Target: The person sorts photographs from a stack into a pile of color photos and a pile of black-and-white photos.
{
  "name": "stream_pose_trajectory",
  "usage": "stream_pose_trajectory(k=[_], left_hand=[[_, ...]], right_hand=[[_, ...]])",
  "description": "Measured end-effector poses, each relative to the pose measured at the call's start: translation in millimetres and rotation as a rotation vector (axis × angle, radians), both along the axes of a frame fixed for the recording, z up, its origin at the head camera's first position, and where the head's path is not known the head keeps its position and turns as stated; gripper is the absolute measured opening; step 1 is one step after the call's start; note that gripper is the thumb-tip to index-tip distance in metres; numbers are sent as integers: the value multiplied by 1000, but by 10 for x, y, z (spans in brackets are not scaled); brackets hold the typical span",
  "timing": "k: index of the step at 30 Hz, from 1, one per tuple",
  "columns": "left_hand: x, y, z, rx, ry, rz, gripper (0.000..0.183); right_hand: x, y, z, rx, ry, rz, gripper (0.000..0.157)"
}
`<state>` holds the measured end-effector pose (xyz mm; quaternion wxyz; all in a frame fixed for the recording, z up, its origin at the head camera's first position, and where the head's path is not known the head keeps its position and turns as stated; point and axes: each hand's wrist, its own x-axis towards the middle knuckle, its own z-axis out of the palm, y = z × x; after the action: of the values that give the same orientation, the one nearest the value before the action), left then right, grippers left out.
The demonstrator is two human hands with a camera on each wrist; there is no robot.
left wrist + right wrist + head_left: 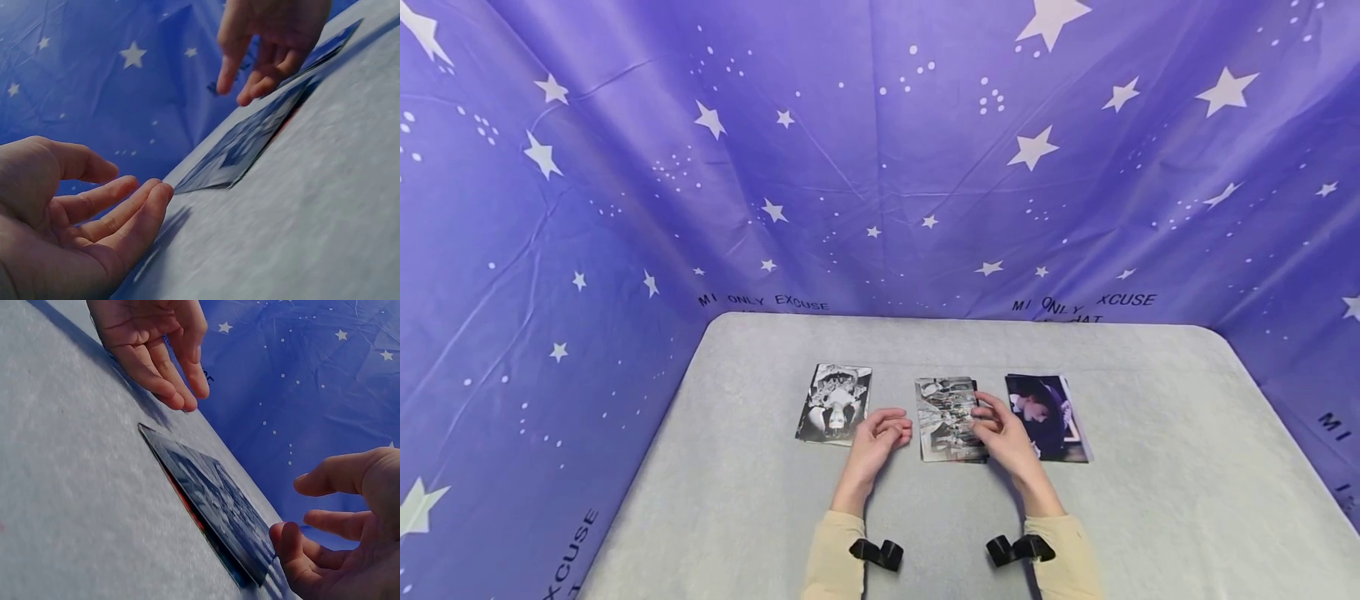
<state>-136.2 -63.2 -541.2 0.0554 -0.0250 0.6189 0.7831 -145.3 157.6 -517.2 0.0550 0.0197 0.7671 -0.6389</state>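
Note:
A small stack of photo prints [946, 425], with a grey picture on top, lies in the middle of the table between the two hands. Just off its left edge is my left hand [874, 442], its fingers loosely bent and holding nothing. My right hand [1011, 442] is at the stack's right edge, fingertips overlapping the border in the head view. In the right wrist view, the right hand [350, 525] has thumb and fingers spread apart, nothing between them. The stack [212, 500] shows slightly uneven lower sheets there, with a strip of red along its side.
A black-and-white photo stack [833, 407] lies to the left, and a dark purple portrait photo stack [1054, 421] to the right, partly behind the right hand. Black straps [877, 553] circle both sleeves. A purple star-printed curtain [880, 150] stands behind the grey table [737, 517].

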Motion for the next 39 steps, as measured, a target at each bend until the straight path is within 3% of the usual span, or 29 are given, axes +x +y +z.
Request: stream_pose_trajectory(k=[11,14,17,21,25,32,39], left_hand=[[18,160,-3,-39,-5,-26,31],[40,168,105,-49,-1,-36,31],[32,178,108,-57,4,-37,32],[-1,198,-12,-67,7,-26,32],[3,209,5,-77,-5,-23,32],[58,198,234,-87,12,-26,32],[106,186,373,-115,57,-19,33]], right_hand=[[72,57,-26,53,20,-3,58],[94,66,-25,56,8,-8,59],[118,72,-21,59,4,-16,59],[142,76,-27,66,-7,-26,60],[166,68,-12,61,-22,-31,61],[187,80,-2,33,14,-32,62],[216,78,-19,-10,190,-41,54]])
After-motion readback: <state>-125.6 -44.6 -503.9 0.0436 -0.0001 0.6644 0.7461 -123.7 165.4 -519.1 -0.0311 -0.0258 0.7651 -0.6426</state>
